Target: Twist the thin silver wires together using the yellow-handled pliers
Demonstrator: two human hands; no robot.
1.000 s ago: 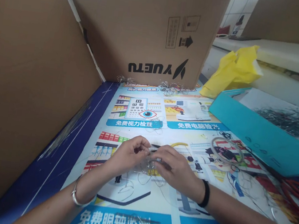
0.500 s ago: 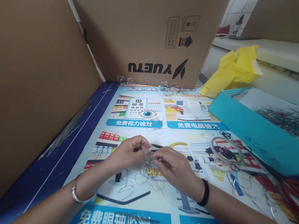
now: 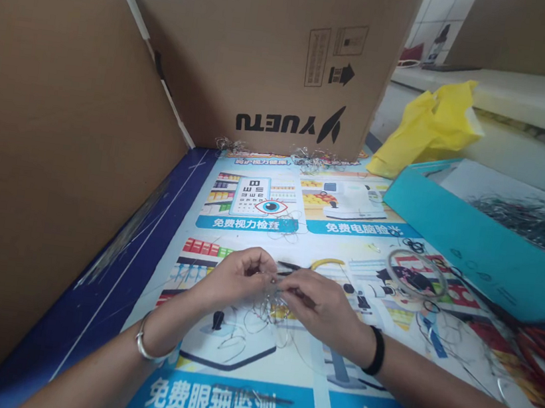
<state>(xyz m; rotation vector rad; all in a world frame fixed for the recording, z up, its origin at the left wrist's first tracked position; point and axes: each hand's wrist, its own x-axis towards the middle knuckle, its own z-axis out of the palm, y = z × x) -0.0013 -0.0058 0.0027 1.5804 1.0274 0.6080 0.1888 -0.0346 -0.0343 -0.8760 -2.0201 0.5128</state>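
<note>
My left hand (image 3: 245, 277) and my right hand (image 3: 316, 307) meet over the middle of the printed sheet. Thumb and fingers are pinched on both sides of a thin, tangled wire bundle (image 3: 269, 304), whose loops hang below the fingertips. How the strands run between the fingers is too fine to make out. Just behind my right fingers lie pliers with dark jaws and a yellow handle (image 3: 327, 263), touched by neither hand as far as I can see. A metal bangle circles my left wrist and a black band my right.
Cardboard panels (image 3: 272, 50) stand at the left and back. To the right are a turquoise box (image 3: 469, 236) holding a pile of thin strands (image 3: 531, 221), a yellow bag (image 3: 428, 127), a wire coil (image 3: 416, 274) and red-handled tools (image 3: 541, 353). Wire scraps (image 3: 308, 158) lie along the back panel.
Both hands stay pinched at the wire bundle, with only slight finger movement. The whole view has shifted a little.
</note>
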